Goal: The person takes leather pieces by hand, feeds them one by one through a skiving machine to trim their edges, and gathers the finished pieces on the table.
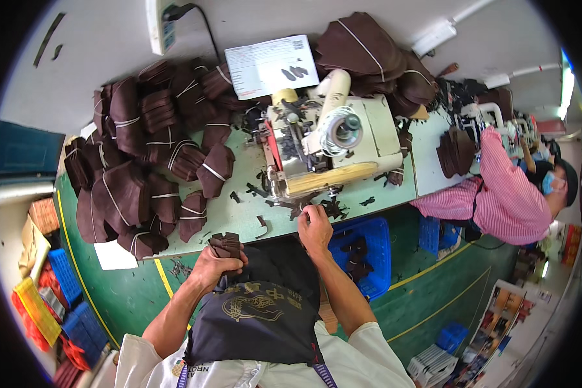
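My left hand (217,266) is closed around a small stack of dark brown leather pieces (226,244), held above my lap at the table's front edge. Fingers curled together, my right hand (315,227) is at the front of a cream machine (375,129) that looks like a sewing or skiving machine. Dark brown scraps (293,207) lie right by its fingertips; whatever they pinch is too small to make out. A wooden-looking strip (333,179) runs along the machine's front. A dark apron (258,317) covers my lap.
Bundles of brown leather pieces (119,194) tied with white bands crowd the table's left. More stacks (359,48) and a printed sheet (271,64) stand behind the machine. A blue crate (383,258) sits below at right. A co-worker in a pink striped top (514,200) works farther right.
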The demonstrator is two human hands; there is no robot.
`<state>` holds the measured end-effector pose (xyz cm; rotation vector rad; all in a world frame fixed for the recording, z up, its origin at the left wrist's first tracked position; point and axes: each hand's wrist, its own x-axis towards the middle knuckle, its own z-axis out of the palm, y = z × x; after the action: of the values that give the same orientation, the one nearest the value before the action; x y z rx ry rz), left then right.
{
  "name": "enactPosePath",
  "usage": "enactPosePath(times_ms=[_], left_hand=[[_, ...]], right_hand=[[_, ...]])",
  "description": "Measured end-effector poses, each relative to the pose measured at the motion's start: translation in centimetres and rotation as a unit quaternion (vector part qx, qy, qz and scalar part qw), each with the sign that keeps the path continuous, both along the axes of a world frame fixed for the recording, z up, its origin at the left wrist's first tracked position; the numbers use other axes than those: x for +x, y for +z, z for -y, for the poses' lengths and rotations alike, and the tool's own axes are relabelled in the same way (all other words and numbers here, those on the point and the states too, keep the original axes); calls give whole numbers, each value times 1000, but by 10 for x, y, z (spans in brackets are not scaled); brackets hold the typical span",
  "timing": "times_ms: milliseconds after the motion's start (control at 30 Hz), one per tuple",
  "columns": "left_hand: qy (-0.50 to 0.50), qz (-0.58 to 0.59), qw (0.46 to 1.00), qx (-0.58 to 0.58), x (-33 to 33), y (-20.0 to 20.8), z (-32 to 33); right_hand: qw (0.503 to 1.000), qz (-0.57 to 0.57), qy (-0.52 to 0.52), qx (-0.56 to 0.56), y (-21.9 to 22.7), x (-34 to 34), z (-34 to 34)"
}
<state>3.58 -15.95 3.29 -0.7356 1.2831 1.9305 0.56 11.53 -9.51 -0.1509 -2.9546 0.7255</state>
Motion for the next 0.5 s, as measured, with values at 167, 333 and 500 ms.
enactPosePath(times_ms=[167, 333, 500], left_hand=[[-132, -49, 990, -15, -31, -5, -24], [-159, -112, 981, 15, -59, 12, -53], [-300, -126, 942, 79, -77, 42, -72]], right_hand=[[929, 44, -110, -351, 7, 2, 0], [910, 226, -22, -345, 84, -5, 4], [940, 146, 91, -293, 138, 2, -1]])
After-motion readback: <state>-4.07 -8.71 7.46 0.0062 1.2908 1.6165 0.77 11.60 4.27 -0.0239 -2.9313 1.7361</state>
